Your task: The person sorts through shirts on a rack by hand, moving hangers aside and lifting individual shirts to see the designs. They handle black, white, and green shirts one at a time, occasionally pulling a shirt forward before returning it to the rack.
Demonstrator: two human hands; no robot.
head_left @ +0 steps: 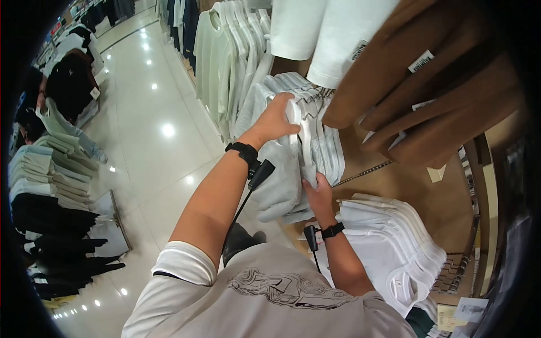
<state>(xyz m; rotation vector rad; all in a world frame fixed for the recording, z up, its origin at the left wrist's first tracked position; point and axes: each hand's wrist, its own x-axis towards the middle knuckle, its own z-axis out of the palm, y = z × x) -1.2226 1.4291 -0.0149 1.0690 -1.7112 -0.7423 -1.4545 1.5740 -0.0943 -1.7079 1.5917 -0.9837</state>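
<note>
The row of light grey T-shirts point(284, 169) hangs from a rail on the wall display straight ahead of the person, with the garments' long axis running down from the hangers toward the floor. Both hands are already on it, one above the other along that axis. The left hand point(279, 119) is the higher one, closed over the shoulder and hanger end of the front shirts at the top of the row, fingers wrapped round the white hanger neck. The right hand point(317, 191) sits lower and slightly to the right, pressed into the hanging fabric at mid-body, fingers curled into the cloth; whether it pinches a fold or only pushes against it cannot be told. The hands are apart, stacked vertically, neither one nearer than the other, since both touch the same bunch. Just above and right hang brown garments point(434, 90) with tags, overlapping the rail. Below the right wrist lies a stack of folded white T-shirts point(389, 236) on a shelf. To the left runs the glossy floor point(152, 129).
</note>
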